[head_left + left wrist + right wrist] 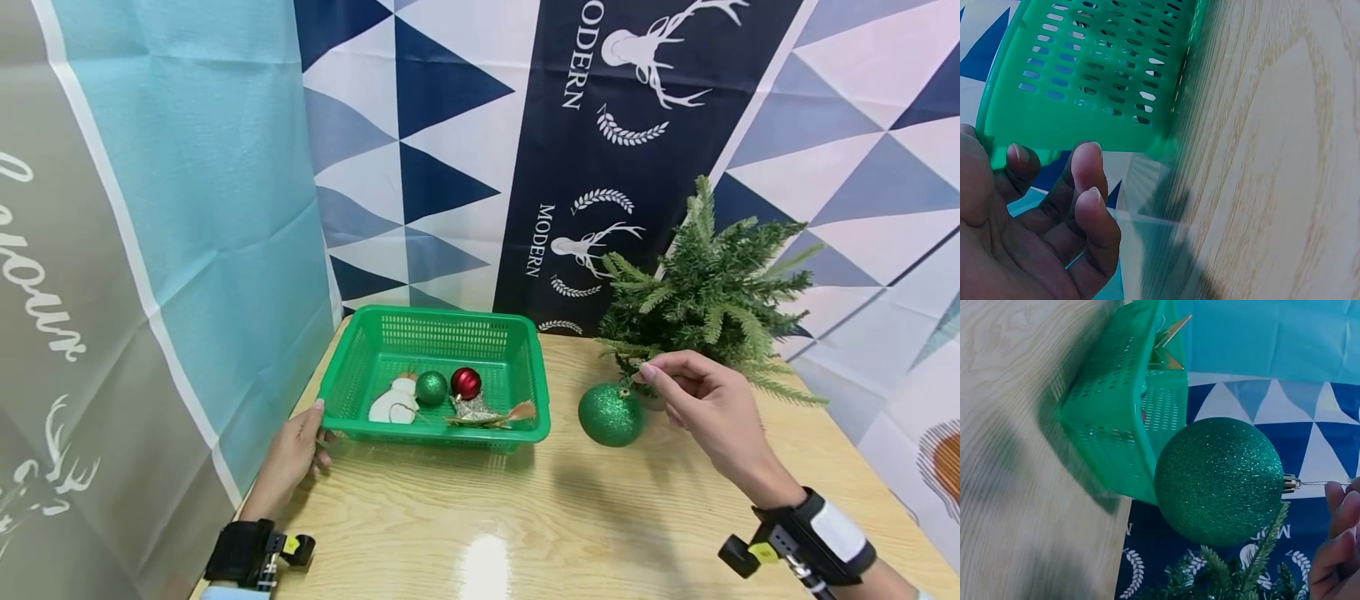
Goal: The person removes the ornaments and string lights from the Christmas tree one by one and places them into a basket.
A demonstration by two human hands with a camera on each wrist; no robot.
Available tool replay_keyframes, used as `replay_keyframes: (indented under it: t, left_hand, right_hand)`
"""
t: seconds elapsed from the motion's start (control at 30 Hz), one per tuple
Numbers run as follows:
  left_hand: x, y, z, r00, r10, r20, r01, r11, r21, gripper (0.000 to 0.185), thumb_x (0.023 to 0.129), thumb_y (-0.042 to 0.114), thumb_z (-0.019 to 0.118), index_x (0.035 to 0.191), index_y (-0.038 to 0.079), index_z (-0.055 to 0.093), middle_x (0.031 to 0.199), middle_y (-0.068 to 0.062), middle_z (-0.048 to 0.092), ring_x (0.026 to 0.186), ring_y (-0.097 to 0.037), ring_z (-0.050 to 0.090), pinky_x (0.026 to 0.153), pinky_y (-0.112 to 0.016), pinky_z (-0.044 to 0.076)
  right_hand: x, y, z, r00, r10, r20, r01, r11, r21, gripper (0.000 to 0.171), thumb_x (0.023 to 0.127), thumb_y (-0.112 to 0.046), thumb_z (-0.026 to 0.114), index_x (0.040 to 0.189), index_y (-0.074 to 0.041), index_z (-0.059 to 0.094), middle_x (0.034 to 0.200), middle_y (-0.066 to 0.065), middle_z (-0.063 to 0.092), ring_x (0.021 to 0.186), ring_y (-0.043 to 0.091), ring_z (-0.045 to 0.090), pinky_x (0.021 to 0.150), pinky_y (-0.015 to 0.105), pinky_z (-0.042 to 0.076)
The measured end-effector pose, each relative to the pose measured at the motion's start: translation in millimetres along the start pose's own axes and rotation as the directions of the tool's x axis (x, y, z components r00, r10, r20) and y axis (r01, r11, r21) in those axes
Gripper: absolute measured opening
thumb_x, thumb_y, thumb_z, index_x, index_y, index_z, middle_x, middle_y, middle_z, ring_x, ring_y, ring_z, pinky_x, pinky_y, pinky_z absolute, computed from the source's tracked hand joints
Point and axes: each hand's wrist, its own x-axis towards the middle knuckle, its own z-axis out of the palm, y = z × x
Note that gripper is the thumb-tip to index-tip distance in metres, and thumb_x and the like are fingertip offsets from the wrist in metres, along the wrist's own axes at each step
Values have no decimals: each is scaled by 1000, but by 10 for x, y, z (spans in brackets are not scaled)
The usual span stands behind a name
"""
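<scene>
My right hand (pixel 712 412) pinches the thin hanging string of a glittery green Christmas ball (pixel 611 415) between thumb and fingertips. The ball hangs above the table, between the basket and the small Christmas tree (pixel 708 292); its gold cap (pixel 1291 483) shows in the right wrist view. At the near left corner of the green plastic basket (pixel 442 432), my left hand (pixel 292 446) grips the rim, thumb on top; its other fingers (pixel 1088 165) curl loosely by the corner. Inside lie a white snowman ornament (pixel 393 403), a smaller green ball (pixel 431 388), a red ball (pixel 466 383) and a silvery ornament (pixel 472 408).
Everything stands on a light wooden table (pixel 420 517). Patterned cloth (pixel 442 150) hangs close behind it, and another cloth (pixel 180 208) runs along the left side. The tree's branches spread at the back right, near the right hand.
</scene>
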Motion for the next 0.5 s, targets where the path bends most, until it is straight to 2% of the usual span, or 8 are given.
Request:
replay_keyframes:
  t: [0.37, 0.5]
  left_hand:
    - [6, 5, 14, 1000, -5, 1, 5, 1000, 0, 70, 108, 62, 29, 113, -1, 58, 104, -18, 64, 70, -27, 62, 60, -39, 53]
    - [10, 0, 17, 1000, -11, 4, 11, 1000, 4, 71, 109, 62, 28, 115, -2, 58, 105, -20, 65, 69, -27, 62, 60, -38, 52]
  right_hand:
    - [64, -18, 75, 999, -28, 32, 28, 1000, 3, 11, 103, -13, 68, 111, -8, 73, 67, 5, 59, 50, 17, 45, 47, 34, 39]
    - [79, -8, 102, 998, -42, 45, 42, 999, 10, 11, 103, -13, 67, 111, -9, 73, 73, 4, 66, 51, 17, 45, 47, 34, 38]
